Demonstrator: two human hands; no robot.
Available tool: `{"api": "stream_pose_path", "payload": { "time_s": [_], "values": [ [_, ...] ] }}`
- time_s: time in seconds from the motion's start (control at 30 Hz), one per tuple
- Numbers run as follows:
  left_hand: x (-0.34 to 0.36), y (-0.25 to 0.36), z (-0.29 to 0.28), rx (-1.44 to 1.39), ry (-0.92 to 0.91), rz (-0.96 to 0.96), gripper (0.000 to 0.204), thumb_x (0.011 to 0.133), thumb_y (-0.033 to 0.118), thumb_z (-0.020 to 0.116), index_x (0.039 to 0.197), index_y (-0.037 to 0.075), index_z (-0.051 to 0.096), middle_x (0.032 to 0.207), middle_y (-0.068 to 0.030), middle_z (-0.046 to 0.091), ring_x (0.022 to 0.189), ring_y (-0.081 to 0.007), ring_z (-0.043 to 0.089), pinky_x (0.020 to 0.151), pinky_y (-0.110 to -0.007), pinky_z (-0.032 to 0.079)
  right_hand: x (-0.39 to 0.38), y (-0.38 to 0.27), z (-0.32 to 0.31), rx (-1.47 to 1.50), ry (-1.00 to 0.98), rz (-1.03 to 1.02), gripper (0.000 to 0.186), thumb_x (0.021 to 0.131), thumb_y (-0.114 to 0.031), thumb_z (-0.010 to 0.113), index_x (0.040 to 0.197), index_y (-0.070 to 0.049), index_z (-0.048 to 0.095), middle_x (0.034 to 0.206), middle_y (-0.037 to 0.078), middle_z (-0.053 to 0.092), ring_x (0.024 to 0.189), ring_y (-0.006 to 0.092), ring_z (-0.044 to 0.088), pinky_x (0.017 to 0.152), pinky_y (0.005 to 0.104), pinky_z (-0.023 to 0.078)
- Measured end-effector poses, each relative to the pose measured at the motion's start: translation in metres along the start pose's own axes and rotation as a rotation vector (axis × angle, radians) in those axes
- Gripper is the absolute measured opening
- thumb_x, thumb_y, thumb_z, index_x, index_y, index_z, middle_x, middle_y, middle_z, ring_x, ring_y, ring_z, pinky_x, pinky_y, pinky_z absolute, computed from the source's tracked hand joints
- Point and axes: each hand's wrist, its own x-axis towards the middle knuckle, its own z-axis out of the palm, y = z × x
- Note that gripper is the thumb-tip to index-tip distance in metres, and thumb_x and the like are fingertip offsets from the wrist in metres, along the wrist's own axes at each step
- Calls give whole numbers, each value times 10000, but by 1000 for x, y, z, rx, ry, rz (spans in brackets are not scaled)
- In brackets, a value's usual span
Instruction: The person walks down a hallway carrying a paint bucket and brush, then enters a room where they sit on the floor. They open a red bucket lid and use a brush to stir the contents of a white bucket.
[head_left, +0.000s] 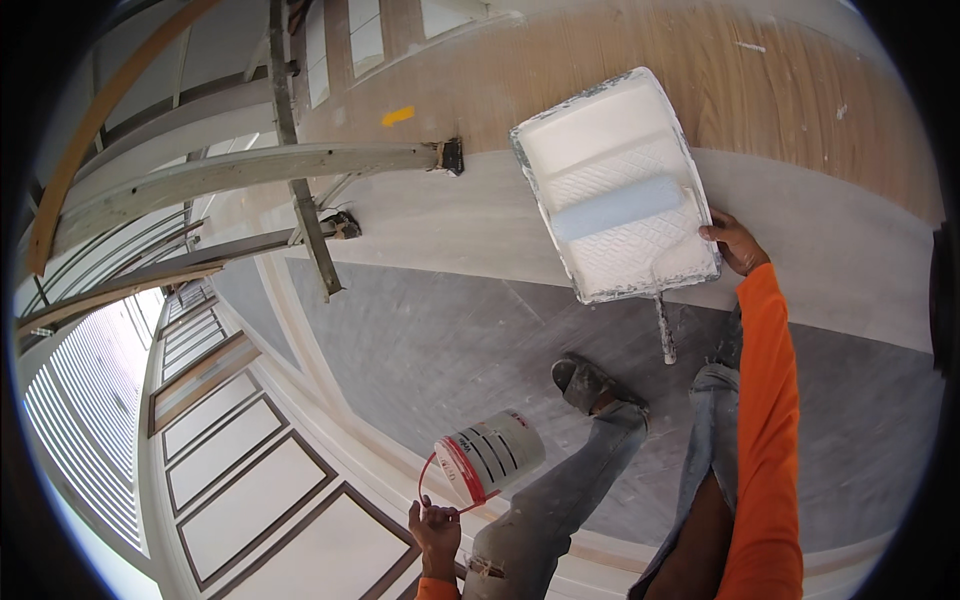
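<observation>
My right hand (pixel 736 243) is closed on the right edge of a white paint tray (pixel 590 112). Across the tray's ribbed part lies a pale blue paint roller (pixel 618 207), its paint-spotted handle (pixel 667 332) sticking out past the near edge. White paint coats the tray, and its rim is crusted grey. Lower left, my left hand (pixel 437 532) grips the red handle of a white paint bucket (pixel 503 450), which hangs tilted on its side beside my leg. The bucket's red-rimmed top faces my hand.
A paint-stained ladder (pixel 250 172) stands at the upper left, its feet on the floor. Panelled wall sections (pixel 250 480) run along the left. Underfoot is grey floor (pixel 450 330), with a pale strip and wood-look flooring (pixel 790 110) beyond. A yellow mark (pixel 398 116) lies near the ladder.
</observation>
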Motion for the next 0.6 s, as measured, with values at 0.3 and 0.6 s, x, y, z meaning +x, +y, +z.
{"api": "stream_pose_path", "payload": {
  "time_s": [0.3, 0.6],
  "values": [
    [9, -5, -40, 38, -135, -81, 339, 912, 325, 665, 682, 182, 462, 575, 36, 369, 583, -173, 418, 700, -358, 411, -47, 8, 0, -577, 777, -527, 482, 981, -393, 606, 1262, -5, 655, 1136, 135, 725, 1106, 312, 662, 1000, 371, 464],
    [-68, 77, -13, 111, -617, 167, 144, 1010, 160, 565, 990, 53, 660, 735, 40, 419, 650, -91, 371, 676, -257, 395, -307, 70, 44, -1304, 639, -102, 263, 955, -228, 523, 1076, -48, 673, 923, 118, 682, 823, 326, 651, 748, 475, 508]
  ]
}}
